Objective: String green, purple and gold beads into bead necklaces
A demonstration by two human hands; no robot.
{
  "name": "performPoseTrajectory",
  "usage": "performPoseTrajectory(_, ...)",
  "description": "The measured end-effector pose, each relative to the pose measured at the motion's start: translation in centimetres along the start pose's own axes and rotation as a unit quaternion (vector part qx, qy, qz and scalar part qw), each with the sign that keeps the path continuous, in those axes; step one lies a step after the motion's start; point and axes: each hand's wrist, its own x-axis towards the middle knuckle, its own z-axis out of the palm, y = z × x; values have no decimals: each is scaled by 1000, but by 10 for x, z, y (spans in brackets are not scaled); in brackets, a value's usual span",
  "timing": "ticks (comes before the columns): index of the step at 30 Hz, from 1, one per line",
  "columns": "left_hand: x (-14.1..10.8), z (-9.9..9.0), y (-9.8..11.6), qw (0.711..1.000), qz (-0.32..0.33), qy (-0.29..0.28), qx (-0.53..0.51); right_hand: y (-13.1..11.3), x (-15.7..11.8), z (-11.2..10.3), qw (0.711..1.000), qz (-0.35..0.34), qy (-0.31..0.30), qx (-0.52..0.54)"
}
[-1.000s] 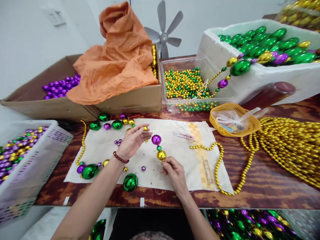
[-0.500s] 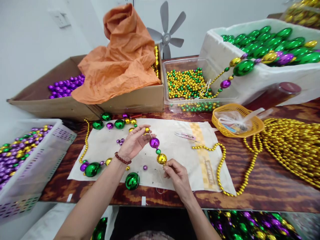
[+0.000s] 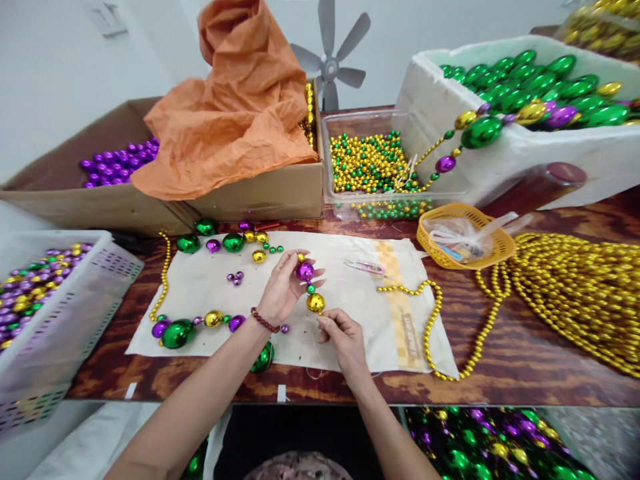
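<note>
My left hand [image 3: 285, 290], with a brown bead bracelet on its wrist, pinches the top of a short bead strand at a small gold bead [image 3: 301, 258]. Below that bead, a shiny purple bead [image 3: 305, 271] lies against the fingers, followed by a small green bead [image 3: 311, 289] and a larger gold bead [image 3: 315, 303]. My right hand [image 3: 343, 337] pinches the strand's thread just under the larger gold bead. Thin thread loops down to the white cloth [image 3: 350, 353]. A big green bead [image 3: 263, 357] is partly hidden behind my left forearm.
Loose purple beads [image 3: 235, 278] and a pair of thread snips [image 3: 365, 267] lie on the cloth. Behind stand a cardboard box [image 3: 260, 193], a clear bin [image 3: 345, 207] and a foam box [image 3: 425, 100]. A yellow basket [image 3: 465, 257] and gold bead strings [image 3: 575, 293] are at right.
The purple bead has come up against the small gold bead, closing the stretch of bare thread between them. My left fingers have spread behind the purple bead. The view has shifted slightly.
</note>
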Motion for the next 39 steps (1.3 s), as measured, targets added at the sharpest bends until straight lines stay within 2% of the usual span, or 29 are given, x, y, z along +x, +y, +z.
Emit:
performPoseTrajectory(2, 1, 13, -10, 999, 19, 23, 26, 4, -1, 2, 1000, 1, 8, -2)
performPoseTrajectory(4, 4, 23, -16, 997, 32, 17, 69, 0, 0, -3, 1000, 3, -16, -23)
performPoseTrajectory(6, 7, 29, -16, 993, 19, -25, 114, -12, 7, -16, 999, -5, -19, -49)
performPoseTrajectory(10, 11, 33, -15, 969, -49, -134, 201, -49, 33, -47, 995, -61, 76, -23)
performPoseTrajectory(13, 11, 38, -18, 944, -73, -201, 250, -65, 48, -55, 996, -73, 47, 25)
performPoseTrajectory(17, 13, 46, -20, 922, -70, -264, 276, -62, 52, -56, 994, -85, 38, 49)
performPoseTrajectory(20, 17, 46, -18, 901, -86, -286, 315, -63, 55, -73, 983, -117, 110, 89)
performPoseTrajectory(22, 19, 42, -16, 882, -124, -297, 343, -68, 61, -91, 960, -137, 183, 160)
performPoseTrajectory(24, 21, 37, -16, 871, -166, -302, 350, -73, 65, -105, 939, -140, 223, 221)
performPoseTrajectory(25, 22, 35, -16, 869, -180, -301, 347, -74, 65, -107, 936, -134, 223, 238)
performPoseTrajectory(27, 24, 33, -18, 873, -189, -296, 337, -70, 63, -103, 945, -112, 185, 244)
performPoseTrajectory(31, 25, 32, -23, 878, -180, -294, 333, -48, 51, -74, 974, -53, 63, 210)
performPoseTrajectory(35, 22, 32, -18, 874, -194, -289, 338, -42, 49, -65, 977, -69, 62, 190)
performPoseTrajectory(39, 19, 33, -10, 878, -185, -290, 334, -63, 47, -77, 980, -64, 38, 186)
